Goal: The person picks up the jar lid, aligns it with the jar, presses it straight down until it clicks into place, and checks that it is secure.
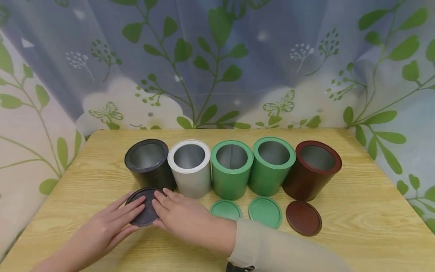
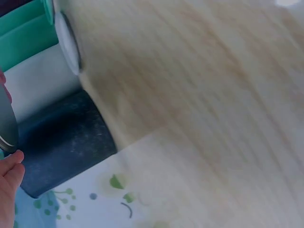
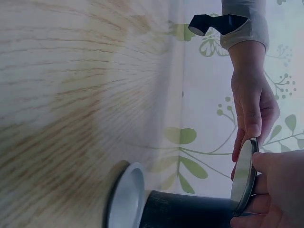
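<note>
A black lid (image 1: 145, 209) lies on the wooden table (image 1: 357, 211) in front of the open black canister (image 1: 147, 162). My left hand (image 1: 112, 223) holds its left rim, thumb and fingers on either side of the edge in the left wrist view. My right hand (image 1: 176, 213) grips its right rim with curled fingers. In the right wrist view the lid (image 3: 243, 175) shows edge-on between both hands. A white lid (image 3: 124, 199) lies beside the black canister (image 3: 190, 211); my right hand hides it in the head view.
Right of the black canister stand a white canister (image 1: 190, 166), two green canisters (image 1: 232, 168) (image 1: 273, 164) and a brown one (image 1: 312, 170), all open. Two green lids (image 1: 225, 209) (image 1: 265, 211) and a brown lid (image 1: 303, 218) lie before them. A leaf-print curtain hangs behind.
</note>
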Motion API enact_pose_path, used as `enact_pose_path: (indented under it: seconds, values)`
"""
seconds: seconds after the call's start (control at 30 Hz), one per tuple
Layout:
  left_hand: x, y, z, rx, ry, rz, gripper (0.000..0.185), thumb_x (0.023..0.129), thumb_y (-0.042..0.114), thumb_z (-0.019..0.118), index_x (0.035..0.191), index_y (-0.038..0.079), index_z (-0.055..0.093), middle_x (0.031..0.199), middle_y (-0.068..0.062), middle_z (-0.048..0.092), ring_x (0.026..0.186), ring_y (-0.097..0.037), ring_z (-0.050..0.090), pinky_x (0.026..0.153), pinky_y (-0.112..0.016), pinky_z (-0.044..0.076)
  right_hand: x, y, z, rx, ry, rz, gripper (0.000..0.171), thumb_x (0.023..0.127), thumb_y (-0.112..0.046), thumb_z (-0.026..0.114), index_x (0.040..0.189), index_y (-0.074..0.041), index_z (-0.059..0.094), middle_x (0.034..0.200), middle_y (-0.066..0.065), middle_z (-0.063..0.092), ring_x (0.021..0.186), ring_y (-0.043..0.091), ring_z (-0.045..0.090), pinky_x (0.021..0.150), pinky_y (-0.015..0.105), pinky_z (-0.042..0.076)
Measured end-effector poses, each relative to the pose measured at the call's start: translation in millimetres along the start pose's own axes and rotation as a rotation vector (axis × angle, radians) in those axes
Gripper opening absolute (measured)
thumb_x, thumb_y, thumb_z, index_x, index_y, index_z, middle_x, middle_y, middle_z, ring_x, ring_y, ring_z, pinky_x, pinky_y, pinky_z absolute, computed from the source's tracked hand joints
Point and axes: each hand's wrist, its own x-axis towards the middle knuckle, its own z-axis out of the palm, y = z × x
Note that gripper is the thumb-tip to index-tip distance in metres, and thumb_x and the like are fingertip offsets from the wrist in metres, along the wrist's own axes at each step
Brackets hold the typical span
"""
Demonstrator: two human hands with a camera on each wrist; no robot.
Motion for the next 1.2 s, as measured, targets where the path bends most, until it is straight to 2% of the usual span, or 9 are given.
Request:
enact_pose_path:
  seconds: [0.1,0.23,0.33,0.47,0.57,0.63,0.83,1.03,1.2]
  values:
    - [4.6,2.0,-4.0,0.000,0.029,0.015,0.050,0.098,0.043,0.041,0.125,0.005,0.060,0.129,-0.010,0.056,0.128,-0.028,0.041,0.104,-0.014,0.022,-2,1,-6,-0.033,0.028,0.000,0.048,0.100,-0.042,0.037,0.133,-0.011,0.053,0.137,0.006,0.048,0.127,0.021,0.044,0.099,0.027,0.040]
    - [13.9,2.1,-7.0,0.010,0.135,0.086,0.050,0.099,0.040,0.041,0.121,0.002,0.062,0.126,-0.012,0.058,0.125,-0.030,0.044,0.104,-0.016,0.026,-3,5,-17,-0.067,0.045,0.008,0.048,0.100,-0.041,0.037,0.134,-0.011,0.053,0.138,0.006,0.048,0.127,0.021,0.043,0.099,0.027,0.039]
    - [19.9,0.4,-10.9,0.010,0.162,0.105,0.050,0.099,0.040,0.041,0.120,0.000,0.063,0.126,-0.013,0.058,0.126,-0.030,0.044,0.104,-0.018,0.027,0,9,-23,-0.078,0.061,0.015,0.048,0.100,-0.042,0.039,0.134,-0.011,0.053,0.138,0.006,0.048,0.127,0.021,0.043,0.100,0.027,0.039]
    - [25.5,-2.1,-16.9,0.016,0.153,0.102,0.049,0.099,0.039,0.041,0.121,0.000,0.062,0.127,-0.013,0.057,0.127,-0.031,0.041,0.105,-0.019,0.026,4,15,-25,-0.080,0.078,0.016,0.049,0.099,-0.042,0.039,0.134,-0.010,0.052,0.138,0.007,0.047,0.128,0.022,0.042,0.100,0.028,0.038]
    - [29.3,-4.7,-18.9,0.021,0.171,0.117,0.048,0.099,0.038,0.042,0.120,0.000,0.063,0.126,-0.013,0.058,0.126,-0.032,0.043,0.105,-0.020,0.027,6,18,-26,-0.089,0.087,0.015,0.049,0.099,-0.043,0.039,0.134,-0.010,0.052,0.138,0.007,0.047,0.128,0.023,0.042,0.100,0.028,0.038]
    - [30.5,-6.7,-20.5,0.015,0.155,0.102,0.049,0.099,0.039,0.042,0.121,0.001,0.062,0.126,-0.013,0.057,0.127,-0.031,0.042,0.105,-0.020,0.026,9,21,-28,-0.099,0.085,0.008,0.049,0.099,-0.042,0.039,0.134,-0.009,0.052,0.138,0.008,0.047,0.128,0.023,0.042,0.102,0.029,0.037]
    - [36.9,-15.4,-23.6,0.020,0.126,0.077,0.051,0.100,0.041,0.039,0.123,0.001,0.060,0.128,-0.012,0.057,0.128,-0.030,0.040,0.106,-0.019,0.024,20,31,-33,-0.133,0.023,-0.015,0.050,0.101,-0.041,0.036,0.137,-0.009,0.048,0.140,0.008,0.045,0.130,0.023,0.040,0.105,0.029,0.032]
    - [45.4,-24.5,-23.7,0.029,0.145,0.081,0.050,0.099,0.041,0.039,0.126,0.004,0.059,0.128,-0.012,0.056,0.127,-0.031,0.042,0.105,-0.016,0.023,27,40,-34,-0.072,-0.018,0.013,0.051,0.102,-0.040,0.033,0.139,-0.008,0.045,0.143,0.008,0.040,0.132,0.024,0.037,0.104,0.029,0.033]
    - [49.1,-30.9,-22.6,0.045,0.117,0.047,0.053,0.099,0.044,0.038,0.127,0.004,0.058,0.129,-0.012,0.055,0.126,-0.032,0.043,0.105,-0.014,0.020,32,43,-31,-0.051,-0.029,0.045,0.052,0.101,-0.041,0.032,0.140,-0.009,0.043,0.145,0.008,0.038,0.133,0.025,0.034,0.104,0.031,0.034]
